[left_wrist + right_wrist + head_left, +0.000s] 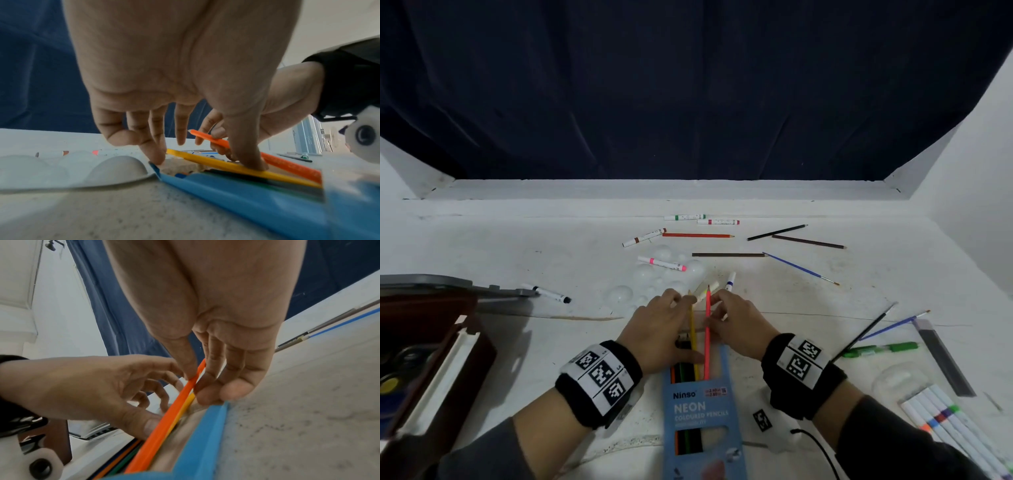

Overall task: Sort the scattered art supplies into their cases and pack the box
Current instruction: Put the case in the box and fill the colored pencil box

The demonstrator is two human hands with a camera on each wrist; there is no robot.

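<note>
A blue Ninso pencil box (700, 409) lies at the near centre with its mouth facing away from me. A yellow pencil (692, 334) and a neon orange pencil (707, 329) stick halfway out of it, beside darker pencils inside. My left hand (685, 325) rests at the box mouth; its thumb (252, 164) presses down on the yellow pencil (226, 165) and a fingertip touches the box flap (156, 170). My right hand (717, 313) pinches the orange pencil (185, 395) between thumb and forefinger (195, 381), just past the box's blue edge (207, 431).
Markers (662, 263), coloured pencils (698, 235) and thin brushes (801, 269) lie scattered farther back. A clear bubble tray (619, 294) sits by my left hand. An open brown case (431, 359) stands at left. At right lie a green pen (880, 349), a grey sleeve (941, 356) and several markers (948, 428).
</note>
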